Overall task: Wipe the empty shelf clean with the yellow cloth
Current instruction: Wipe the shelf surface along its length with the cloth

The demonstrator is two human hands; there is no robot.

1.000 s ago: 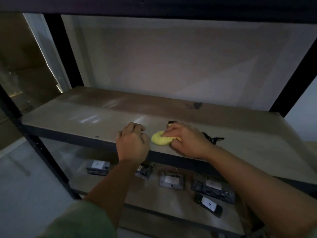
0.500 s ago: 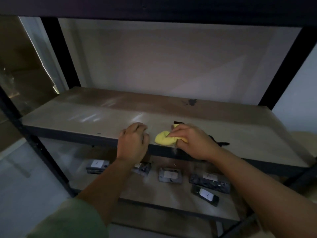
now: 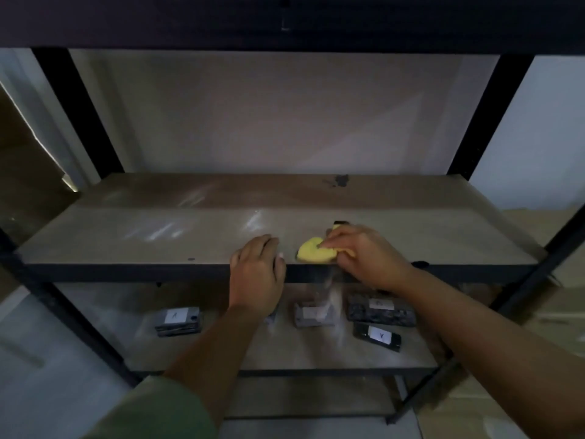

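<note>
Your shelf (image 3: 158, 229) is a flat, matte grey-brown board set in a black metal frame (image 3: 493, 122), with pale dusty streaks across its left half and a small dark stain (image 3: 340, 180) near the back edge. The surface looks smooth and faintly glossy where the light catches it.

The yellow cloth (image 3: 315, 254) is soft and bunched into a rounded, lumpy wad, lying on the shelf right at its front edge, a little right of the middle. Your right hand (image 3: 364, 253) is closed over the cloth's right side, fingertips pinching down into it and pressing it against the board, so only the left part of the wad shows. A small dark object (image 3: 340, 222) pokes out just behind your right fingers; what it is cannot be told.

Your left hand (image 3: 258, 274) grasps nothing: it lies palm down over the shelf's front lip, fingers loosely curled onto the board, just beside the cloth but not touching it. A green sleeve (image 3: 152, 413) covers your left upper arm.

On the lower shelf (image 3: 316, 353), several dark rectangular packs (image 3: 378, 310) with white labels lie flat.
</note>
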